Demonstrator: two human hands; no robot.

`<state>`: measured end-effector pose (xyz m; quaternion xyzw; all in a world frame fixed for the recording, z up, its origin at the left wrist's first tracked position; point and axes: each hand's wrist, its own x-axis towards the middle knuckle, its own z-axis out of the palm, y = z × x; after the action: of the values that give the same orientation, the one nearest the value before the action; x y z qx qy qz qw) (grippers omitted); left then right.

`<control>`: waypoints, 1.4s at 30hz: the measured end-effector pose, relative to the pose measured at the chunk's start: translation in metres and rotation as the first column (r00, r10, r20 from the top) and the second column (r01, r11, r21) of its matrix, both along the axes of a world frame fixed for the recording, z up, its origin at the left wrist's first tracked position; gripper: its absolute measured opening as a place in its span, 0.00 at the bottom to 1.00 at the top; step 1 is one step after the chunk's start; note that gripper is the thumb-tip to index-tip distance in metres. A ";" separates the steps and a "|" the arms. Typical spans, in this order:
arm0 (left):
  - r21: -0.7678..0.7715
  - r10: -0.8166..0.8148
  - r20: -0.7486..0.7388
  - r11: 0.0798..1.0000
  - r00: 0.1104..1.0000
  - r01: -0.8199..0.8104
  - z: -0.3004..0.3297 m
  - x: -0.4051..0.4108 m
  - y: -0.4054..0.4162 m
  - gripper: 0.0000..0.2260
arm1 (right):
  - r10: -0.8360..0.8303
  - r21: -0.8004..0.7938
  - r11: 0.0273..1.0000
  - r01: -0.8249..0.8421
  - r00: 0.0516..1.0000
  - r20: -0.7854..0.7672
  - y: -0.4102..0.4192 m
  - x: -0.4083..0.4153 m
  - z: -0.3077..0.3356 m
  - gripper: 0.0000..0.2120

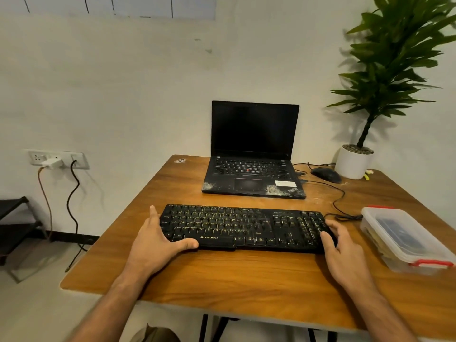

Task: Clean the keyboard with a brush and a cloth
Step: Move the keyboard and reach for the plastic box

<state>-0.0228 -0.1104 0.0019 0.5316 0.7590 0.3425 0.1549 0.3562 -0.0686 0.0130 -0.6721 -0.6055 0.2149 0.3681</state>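
Note:
A black wired keyboard (244,227) lies across the wooden table (246,275) in front of me. My left hand (158,240) grips its left end, thumb along the front edge and fingers up the side. My right hand (343,248) grips the right end, thumb on the keys near the number pad and fingers curled at the edge. No brush or loose cloth shows in the head view.
An open black laptop (254,154) stands behind the keyboard. A black mouse (325,174) and a potted plant (355,161) sit at the back right. A clear plastic box with red clips (404,240) lies right of the keyboard. Wall sockets with cables (58,160) are at left.

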 end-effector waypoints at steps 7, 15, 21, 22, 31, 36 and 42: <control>-0.022 0.002 -0.026 1.000 1.000 -0.002 -0.003 -0.002 0.000 0.74 | -0.032 0.005 0.999 0.032 0.999 -0.011 0.000 -0.001 0.000 0.18; -0.034 0.001 -0.047 0.999 0.999 -0.003 -0.002 -0.002 -0.002 0.73 | -0.019 0.015 1.000 0.018 0.999 0.030 0.002 -0.001 -0.002 0.18; -0.024 -0.002 -0.063 1.000 0.998 0.001 -0.002 -0.001 -0.003 0.67 | 0.002 0.021 1.000 -0.003 0.999 0.041 0.003 0.001 -0.004 0.18; -0.013 -0.005 -0.074 1.000 0.997 0.004 -0.002 -0.001 -0.003 0.64 | 0.001 0.023 1.000 -0.002 0.999 0.039 0.003 0.001 -0.004 0.17; 0.098 0.030 -0.253 0.995 0.967 -0.005 0.008 0.014 -0.009 0.47 | -0.020 0.155 0.988 -0.004 0.989 0.149 0.008 0.000 -0.009 0.14; 0.135 -0.193 -0.329 0.959 0.925 0.248 0.017 0.088 -0.003 0.36 | 0.001 0.356 0.932 -0.073 0.980 0.197 0.009 0.002 0.000 0.14; 0.140 -0.473 -0.335 0.830 0.815 0.539 0.028 0.208 0.029 0.20 | -0.193 0.646 0.763 0.017 0.960 0.203 0.000 0.062 0.023 0.19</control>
<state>0.1854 -0.0812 0.0297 0.7731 0.5586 0.2929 0.0674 0.4185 -0.0689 0.0364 -0.5620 -0.6460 -0.1137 0.5039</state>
